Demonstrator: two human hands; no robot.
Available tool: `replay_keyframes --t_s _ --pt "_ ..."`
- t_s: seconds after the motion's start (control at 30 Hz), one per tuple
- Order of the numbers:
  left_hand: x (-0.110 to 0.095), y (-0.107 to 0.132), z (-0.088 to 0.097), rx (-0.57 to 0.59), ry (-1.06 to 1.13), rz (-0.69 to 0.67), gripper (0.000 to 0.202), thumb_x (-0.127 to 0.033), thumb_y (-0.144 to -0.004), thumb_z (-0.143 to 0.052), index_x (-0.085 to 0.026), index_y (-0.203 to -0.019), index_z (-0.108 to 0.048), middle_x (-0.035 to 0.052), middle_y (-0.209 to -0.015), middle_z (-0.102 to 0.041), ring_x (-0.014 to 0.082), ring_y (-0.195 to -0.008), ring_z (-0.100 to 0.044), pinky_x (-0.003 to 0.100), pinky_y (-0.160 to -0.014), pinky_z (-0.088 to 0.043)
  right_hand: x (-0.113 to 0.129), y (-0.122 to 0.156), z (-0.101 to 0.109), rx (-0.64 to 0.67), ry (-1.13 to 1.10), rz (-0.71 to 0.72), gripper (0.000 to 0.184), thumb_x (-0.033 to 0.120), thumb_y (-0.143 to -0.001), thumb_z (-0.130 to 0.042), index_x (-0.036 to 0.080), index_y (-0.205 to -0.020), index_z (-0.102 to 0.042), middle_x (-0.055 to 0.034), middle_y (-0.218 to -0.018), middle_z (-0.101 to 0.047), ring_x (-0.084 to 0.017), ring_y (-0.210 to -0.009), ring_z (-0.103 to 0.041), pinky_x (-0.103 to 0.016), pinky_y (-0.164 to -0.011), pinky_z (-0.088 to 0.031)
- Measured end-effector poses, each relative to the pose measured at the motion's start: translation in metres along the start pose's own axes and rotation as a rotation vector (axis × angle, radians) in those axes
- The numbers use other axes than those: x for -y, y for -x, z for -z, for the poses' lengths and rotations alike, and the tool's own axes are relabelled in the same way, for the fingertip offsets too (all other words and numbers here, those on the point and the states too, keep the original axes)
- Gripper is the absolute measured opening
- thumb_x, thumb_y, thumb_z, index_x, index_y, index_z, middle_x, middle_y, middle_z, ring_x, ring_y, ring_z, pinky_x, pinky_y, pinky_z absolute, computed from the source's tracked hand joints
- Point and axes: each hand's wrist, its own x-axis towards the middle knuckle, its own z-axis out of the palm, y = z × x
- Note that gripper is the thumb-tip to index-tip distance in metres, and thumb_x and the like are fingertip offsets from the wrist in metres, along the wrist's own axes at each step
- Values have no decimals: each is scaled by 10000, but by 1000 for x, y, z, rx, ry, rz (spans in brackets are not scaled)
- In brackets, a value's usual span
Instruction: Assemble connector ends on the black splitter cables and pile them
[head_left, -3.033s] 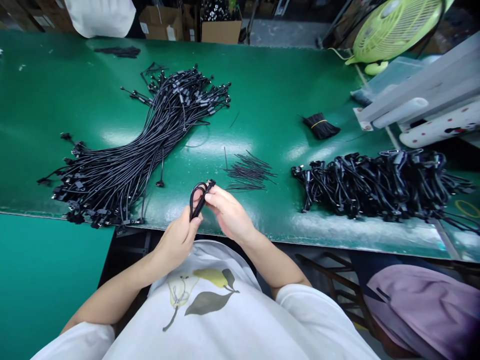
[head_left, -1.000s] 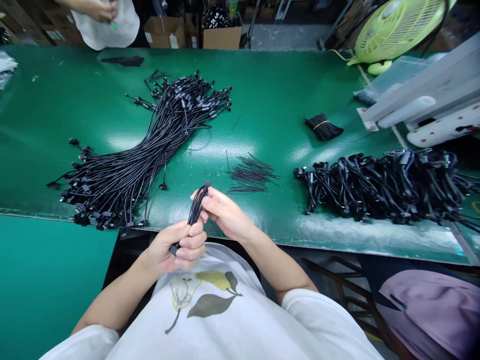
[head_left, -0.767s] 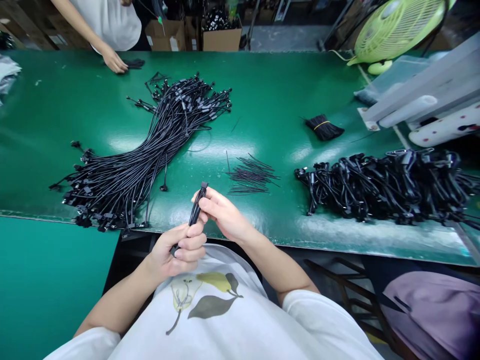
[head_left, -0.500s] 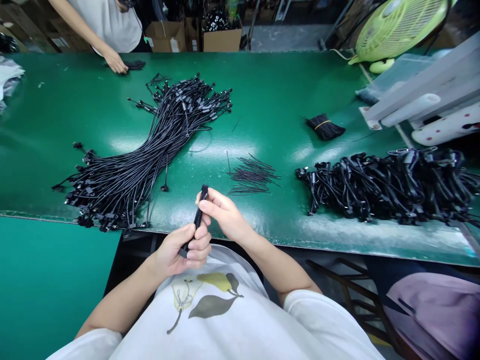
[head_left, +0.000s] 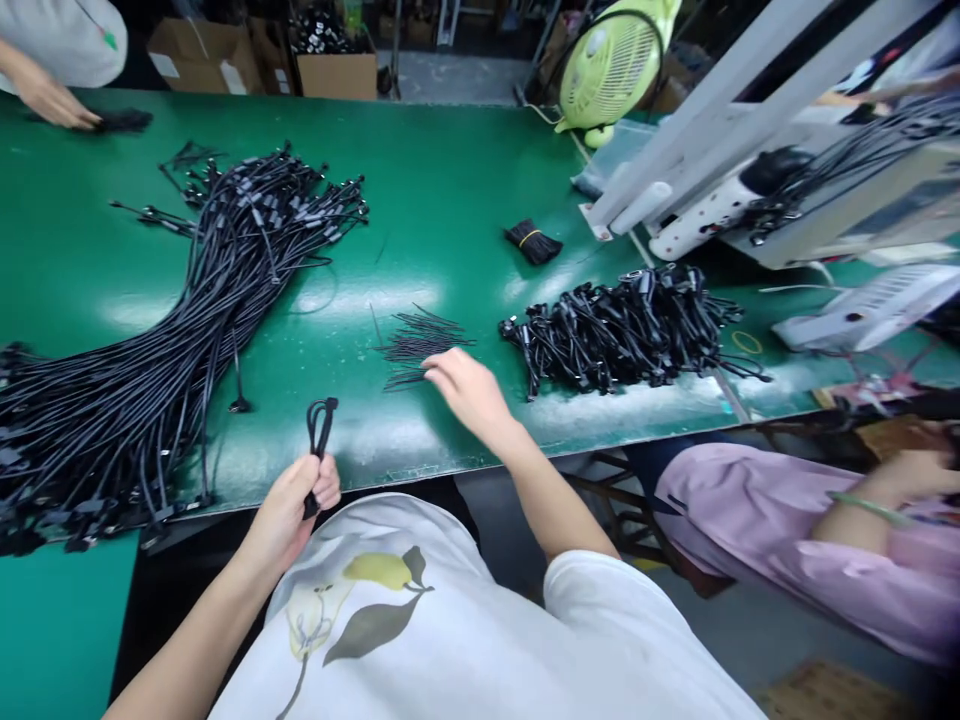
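Observation:
My left hand (head_left: 296, 500) is closed around a folded black cable (head_left: 320, 430), whose loops stand up above the fist near the table's front edge. My right hand (head_left: 471, 390) reaches over the table, its fingertips drawn together at the edge of a loose pile of thin black twist ties (head_left: 420, 335). Whether a tie is between those fingertips is too small to tell. To the left lies a large heap of long, unfolded black cables (head_left: 217, 280). On the right is a row of folded, bundled cables (head_left: 622, 330).
A banded bundle of black ties (head_left: 534, 242) lies farther back on the green table (head_left: 442, 200). Back right stand a green fan (head_left: 615, 65) and a grey metal frame (head_left: 697, 110). A co-worker in pink (head_left: 765, 530) sits at right; another co-worker's hand (head_left: 56, 100) is far left.
My right hand has left the cable and moved right to the tie pile. My left hand keeps the cable, now lower left. The view has swung right, showing more of the pink-clad co-worker.

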Motion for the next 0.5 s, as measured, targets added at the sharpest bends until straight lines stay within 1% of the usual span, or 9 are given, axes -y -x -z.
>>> replay_keyframes --t_s 0.03,0.07,0.13,0.2,0.27,0.3,0.43,0.5 --pt "0 -2 -1 -16 -9 -1 374 -436 -787 -732 -135 -693 -532 -47 -606 -355 64 -538 -321 176 -489 -314 -20 -5 7 -87 173 -54 251 263 -969 -460 175 -1092 -660 -105 -1074 -635 -208 -987 -579 -318 -877 -419" --pt "-1 -4 -3 -21 -14 9 374 -437 -787 -732 -136 -698 -528 -49 -609 -355 63 -538 -320 174 -485 -315 -39 -11 11 -133 314 -92 268 235 -968 -454 165 -1129 -656 -123 -1115 -628 -220 -999 -572 -323 -869 -415" --pt "-1 -7 -9 -13 -18 46 380 -440 -774 -744 -138 -710 -522 -50 -614 -358 62 -539 -326 172 -483 -320 -68 -23 14 -130 487 -104 288 190 -958 -459 147 -1170 -649 -139 -1169 -619 -229 -1002 -560 -325 -844 -411" --pt "-1 -9 -14 -7 -12 76 389 -444 -762 -755 -138 -721 -518 -53 -615 -357 60 -536 -326 169 -478 -321 -85 -31 12 -90 549 -57 264 174 -951 -468 134 -1112 -674 -138 -1155 -632 -230 -989 -550 -329 -836 -402" --pt "-1 -11 -17 -7 2 78 392 -445 -760 -757 -139 -728 -515 -56 -616 -356 57 -530 -324 166 -474 -320 -90 -34 8 -87 559 -28 257 184 -960 -452 127 -1034 -691 -134 -1107 -646 -231 -964 -544 -338 -836 -391" --pt "-2 -12 -17 -4 8 72 392 -444 -762 -755 -139 -728 -512 -57 -616 -354 55 -528 -322 165 -473 -320 -90 -34 7 -111 556 -22 265 194 -967 -440 127 -1018 -691 -131 -1089 -648 -231 -954 -542 -340 -837 -388" --pt "-4 -14 -16 22 17 45 382 -436 -773 -748 -134 -731 -518 -57 -615 -351 52 -524 -322 163 -468 -318 -79 -25 9 -267 514 14 292 234 -983 -403 143 -1019 -679 -118 -1042 -631 -220 -929 -547 -322 -838 -400" --pt "-5 -14 -16 43 13 37 384 -437 -773 -748 -132 -725 -519 -55 -615 -353 51 -522 -322 162 -464 -313 -71 -21 10 -306 502 29 302 248 -987 -390 149 -1012 -674 -113 -1004 -629 -218 -906 -548 -315 -825 -405"
